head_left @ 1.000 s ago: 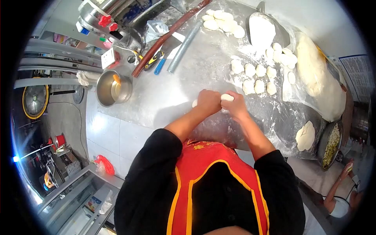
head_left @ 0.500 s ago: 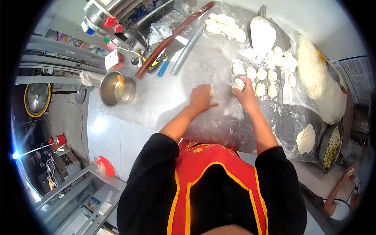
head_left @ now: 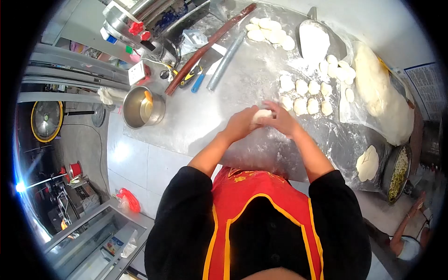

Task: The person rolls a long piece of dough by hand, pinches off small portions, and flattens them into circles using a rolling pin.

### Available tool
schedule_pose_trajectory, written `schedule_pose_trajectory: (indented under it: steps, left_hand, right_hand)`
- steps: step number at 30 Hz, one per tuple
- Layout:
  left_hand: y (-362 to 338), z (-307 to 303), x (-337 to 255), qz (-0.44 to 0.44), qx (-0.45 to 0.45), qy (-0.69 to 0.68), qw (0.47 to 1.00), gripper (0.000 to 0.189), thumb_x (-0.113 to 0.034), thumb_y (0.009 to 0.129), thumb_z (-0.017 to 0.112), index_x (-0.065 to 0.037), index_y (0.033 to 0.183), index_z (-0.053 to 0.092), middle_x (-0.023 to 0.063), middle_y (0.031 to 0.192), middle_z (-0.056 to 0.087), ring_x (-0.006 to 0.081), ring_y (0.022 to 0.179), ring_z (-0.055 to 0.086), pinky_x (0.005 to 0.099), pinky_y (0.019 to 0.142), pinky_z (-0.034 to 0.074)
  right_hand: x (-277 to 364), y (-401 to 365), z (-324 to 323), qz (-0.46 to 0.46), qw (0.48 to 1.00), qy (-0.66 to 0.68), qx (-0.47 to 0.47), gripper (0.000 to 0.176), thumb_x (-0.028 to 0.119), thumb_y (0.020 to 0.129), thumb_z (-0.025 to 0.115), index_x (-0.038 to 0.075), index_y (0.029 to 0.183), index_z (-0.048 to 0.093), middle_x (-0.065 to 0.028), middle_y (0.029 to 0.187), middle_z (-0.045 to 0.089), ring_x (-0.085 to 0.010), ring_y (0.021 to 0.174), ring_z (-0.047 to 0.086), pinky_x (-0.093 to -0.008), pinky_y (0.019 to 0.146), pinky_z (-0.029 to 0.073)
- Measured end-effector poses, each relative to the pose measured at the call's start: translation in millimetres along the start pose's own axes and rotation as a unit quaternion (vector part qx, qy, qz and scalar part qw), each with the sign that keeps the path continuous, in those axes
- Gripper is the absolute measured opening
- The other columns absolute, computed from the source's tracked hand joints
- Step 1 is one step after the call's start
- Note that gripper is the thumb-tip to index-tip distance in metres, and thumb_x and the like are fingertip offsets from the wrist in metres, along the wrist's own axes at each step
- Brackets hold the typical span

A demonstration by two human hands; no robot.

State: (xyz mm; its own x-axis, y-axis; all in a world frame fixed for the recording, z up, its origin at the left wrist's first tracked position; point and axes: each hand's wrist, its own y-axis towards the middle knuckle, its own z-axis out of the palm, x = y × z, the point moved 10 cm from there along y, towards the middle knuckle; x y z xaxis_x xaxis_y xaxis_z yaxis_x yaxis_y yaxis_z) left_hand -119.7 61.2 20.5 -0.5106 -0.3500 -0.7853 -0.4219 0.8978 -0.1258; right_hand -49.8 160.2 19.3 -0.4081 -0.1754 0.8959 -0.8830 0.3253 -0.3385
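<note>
Between my two hands sits a pale piece of dough (head_left: 262, 115), just above the metal worktop (head_left: 200, 114). My left hand (head_left: 241, 123) cups it from the left. From the right, my right hand (head_left: 282, 119) curls its fingers over it. Part of the dough is hidden behind the fingers. Two rows of small dough pieces (head_left: 313, 107) lie on the floured surface to the right of my hands. The end piece of the lower row lies close to my right fingertips.
Beyond lie flattened dough rounds (head_left: 275, 37), a flour scoop (head_left: 313, 42) and a large dough mass (head_left: 373, 88). A metal pot (head_left: 161, 109), a red-brown rod (head_left: 200, 53) and a grey rod (head_left: 226, 60) are leftward. A pan of filling (head_left: 399, 175) stands right; another person's arm (head_left: 406, 224) shows below.
My right hand has moved left from the dough rows to meet my left hand. Both hands are now together around one piece of dough; the row's left end has one more piece.
</note>
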Motion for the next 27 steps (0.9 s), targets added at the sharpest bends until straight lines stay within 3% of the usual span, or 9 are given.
schedule_pose_trajectory:
  steps: [2, 3, 9, 12, 18, 24, 27]
  left_hand:
    - [5, 2, -12, 0.019, 0.001, 0.0, 1.0, 0.046, -0.034, 0.081, 0.073, -0.003, 0.107, 0.051, 0.0163, 0.102, 0.065, 0.0357, 0.096, 0.063, 0.0453, 0.078, 0.05]
    - [4, 0, -12, 0.004, -0.009, 0.018, 1.0, 0.046, -0.034, 0.08, 0.074, -0.003, 0.105, 0.052, 0.0159, 0.1, 0.065, 0.0356, 0.094, 0.063, 0.0452, 0.077, 0.05]
    - [6, 6, -7, -0.025, -0.056, 0.144, 0.988, 0.031, -0.026, 0.075, 0.073, -0.005, 0.092, 0.059, 0.0141, 0.086, 0.066, 0.0334, 0.08, 0.065, 0.0444, 0.069, 0.051]
    - [9, 9, -2, -0.035, -0.07, 0.178, 0.981, 0.019, -0.019, 0.073, 0.069, -0.006, 0.085, 0.062, 0.0139, 0.081, 0.066, 0.0323, 0.076, 0.065, 0.0433, 0.068, 0.052]
    - [12, 7, -6, -0.022, -0.067, 0.185, 0.98, 0.009, -0.018, 0.073, 0.066, -0.009, 0.075, 0.066, 0.0115, 0.077, 0.069, 0.0303, 0.075, 0.067, 0.0426, 0.066, 0.052]
    - [21, 7, 21, -0.089, -0.005, 0.248, 0.965, 0.015, -0.023, 0.077, 0.065, -0.01, 0.072, 0.069, 0.0114, 0.073, 0.069, 0.031, 0.071, 0.069, 0.0431, 0.062, 0.052]
    - [24, -9, 56, -0.143, -0.013, 0.26, 0.955, 0.027, -0.035, 0.078, 0.069, -0.009, 0.08, 0.069, 0.0129, 0.078, 0.069, 0.0315, 0.075, 0.068, 0.0433, 0.064, 0.051]
  right_hand:
    - [-20, 5, 26, 0.058, 0.977, 0.19, 0.082, 0.052, 0.013, 0.082, 0.073, -0.002, 0.127, 0.054, -0.0118, 0.116, 0.063, -0.016, 0.098, 0.062, -0.0297, 0.082, 0.052]
    - [-17, 1, 26, 0.076, 0.974, 0.204, 0.058, 0.049, 0.014, 0.081, 0.073, -0.003, 0.123, 0.056, -0.0078, 0.104, 0.067, -0.0153, 0.091, 0.065, -0.0275, 0.079, 0.053]
    - [6, -8, 10, -0.008, 0.993, -0.054, -0.103, 0.035, 0.016, 0.076, 0.069, 0.0, 0.108, 0.065, -0.0118, 0.087, 0.07, -0.0176, 0.077, 0.067, -0.0307, 0.068, 0.053]
    - [11, -10, 7, -0.012, 0.99, -0.041, -0.135, 0.033, 0.016, 0.073, 0.068, 0.001, 0.103, 0.067, -0.0137, 0.079, 0.069, -0.0193, 0.072, 0.067, -0.0319, 0.065, 0.052]
    - [1, -5, 6, 0.018, 0.989, -0.008, -0.147, 0.03, 0.012, 0.071, 0.066, -0.001, 0.097, 0.068, -0.0087, 0.077, 0.068, -0.0147, 0.07, 0.062, -0.0289, 0.064, 0.05]
    - [-18, -4, 27, 0.082, 0.971, 0.223, -0.028, 0.028, 0.01, 0.073, 0.07, -0.004, 0.097, 0.068, -0.0053, 0.083, 0.067, -0.0121, 0.071, 0.06, -0.0268, 0.064, 0.049]
    - [20, -8, 18, 0.067, 0.978, 0.195, 0.041, 0.032, 0.01, 0.077, 0.07, -0.004, 0.105, 0.064, -0.0047, 0.089, 0.066, -0.011, 0.074, 0.06, -0.026, 0.066, 0.049]
